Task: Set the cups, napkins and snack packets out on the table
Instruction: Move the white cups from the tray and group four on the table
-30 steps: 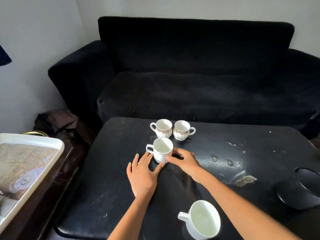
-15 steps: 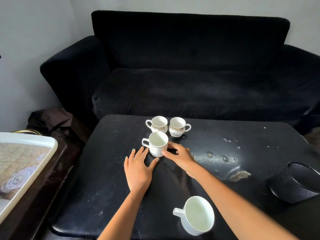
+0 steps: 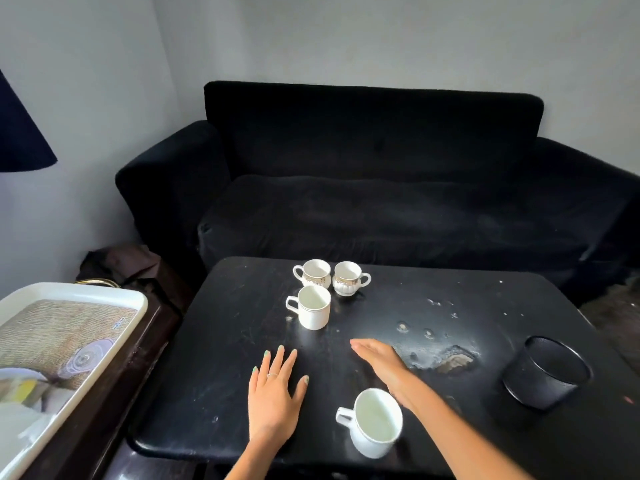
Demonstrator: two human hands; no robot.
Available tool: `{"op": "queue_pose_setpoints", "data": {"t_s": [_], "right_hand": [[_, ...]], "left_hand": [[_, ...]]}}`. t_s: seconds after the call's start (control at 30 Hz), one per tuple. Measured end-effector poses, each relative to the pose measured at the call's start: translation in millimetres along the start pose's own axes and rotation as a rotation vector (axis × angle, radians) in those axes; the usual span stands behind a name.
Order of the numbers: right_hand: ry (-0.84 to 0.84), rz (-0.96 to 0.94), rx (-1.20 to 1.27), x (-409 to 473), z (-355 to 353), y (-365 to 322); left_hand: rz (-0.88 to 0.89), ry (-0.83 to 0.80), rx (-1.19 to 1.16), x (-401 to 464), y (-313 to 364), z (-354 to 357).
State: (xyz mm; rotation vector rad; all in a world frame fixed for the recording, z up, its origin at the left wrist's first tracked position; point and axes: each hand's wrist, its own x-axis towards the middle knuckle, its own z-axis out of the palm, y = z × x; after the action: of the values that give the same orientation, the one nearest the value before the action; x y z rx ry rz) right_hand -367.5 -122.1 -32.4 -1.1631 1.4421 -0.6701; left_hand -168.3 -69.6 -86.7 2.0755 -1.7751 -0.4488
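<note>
Left hand (image 3: 275,389) flat, fingers spread; right hand (image 3: 379,358) open, edge-on.

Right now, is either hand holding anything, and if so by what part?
Nothing is held. The left hand lies flat and open on the table; the right hand is open, near the closest cup but not gripping it.

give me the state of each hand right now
left hand: open, flat, holding nothing
right hand: open, holding nothing, beside the plain white ceramic cup

The white tray (image 3: 104,299) is cut off at the left edge, its contents blurred.
</note>
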Motion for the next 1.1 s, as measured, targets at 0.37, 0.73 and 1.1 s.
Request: {"op": "queue_pose_setpoints", "data": {"t_s": [0.37, 0.73, 1.1], "right_hand": [[0.102, 0.085, 0.241, -102, -8, 28], [0.282, 0.048, 0.164, -120, 9, 41], [0.386, 0.046, 0.28, -91, 13, 29]], "left_hand": [[0.006, -0.337, -0.112, -62, 23, -15], [0.06, -0.315, -0.325, -102, 51, -37], [0.01, -0.419, -0.373, -109, 64, -41]]}}
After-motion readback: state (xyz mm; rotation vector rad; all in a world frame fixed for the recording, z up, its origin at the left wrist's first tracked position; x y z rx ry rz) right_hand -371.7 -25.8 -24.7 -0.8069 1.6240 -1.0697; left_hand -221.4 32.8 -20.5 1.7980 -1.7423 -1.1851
